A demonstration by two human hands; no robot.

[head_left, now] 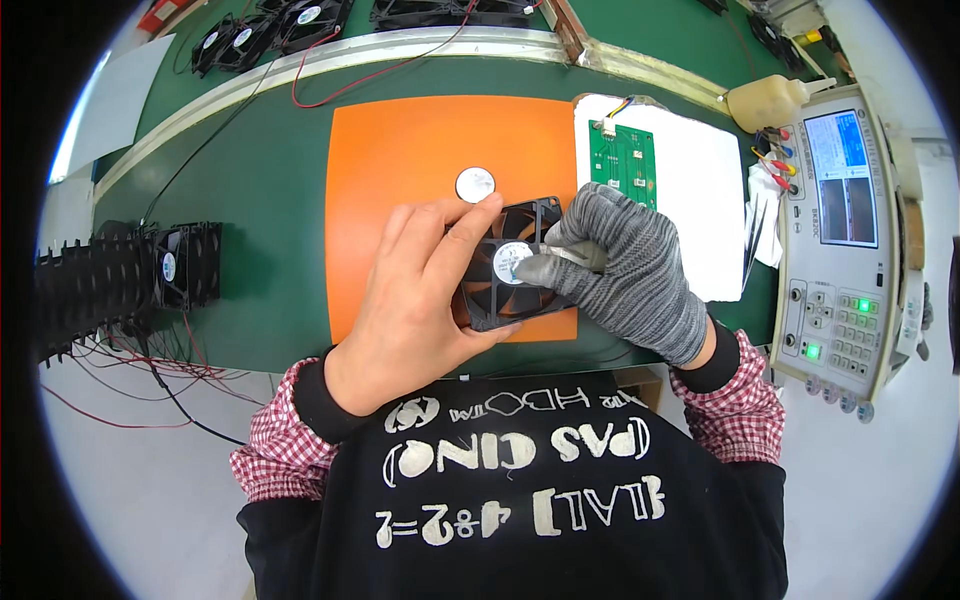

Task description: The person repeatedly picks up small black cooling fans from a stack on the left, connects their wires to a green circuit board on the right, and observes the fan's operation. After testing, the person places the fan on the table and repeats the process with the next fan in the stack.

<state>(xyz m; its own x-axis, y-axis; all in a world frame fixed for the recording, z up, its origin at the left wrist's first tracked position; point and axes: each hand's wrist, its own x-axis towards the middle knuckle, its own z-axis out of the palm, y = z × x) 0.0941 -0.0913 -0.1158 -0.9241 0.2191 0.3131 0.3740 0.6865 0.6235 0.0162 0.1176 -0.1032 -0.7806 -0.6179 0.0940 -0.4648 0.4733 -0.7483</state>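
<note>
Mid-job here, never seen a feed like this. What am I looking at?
No robot here: these are a person's own hands, filmed from above by a fisheye camera on their head, so straight edges bend near the rim. The bare left hand holds a black fan by its frame. The right hand, in a grey glove, pinches a slim pale item, mostly hidden, over the fan. Beneath is an orange mat on a green table, with a white disc on it. To the right: a green circuit board on a white pad, and an instrument with a lit screen.
</note>
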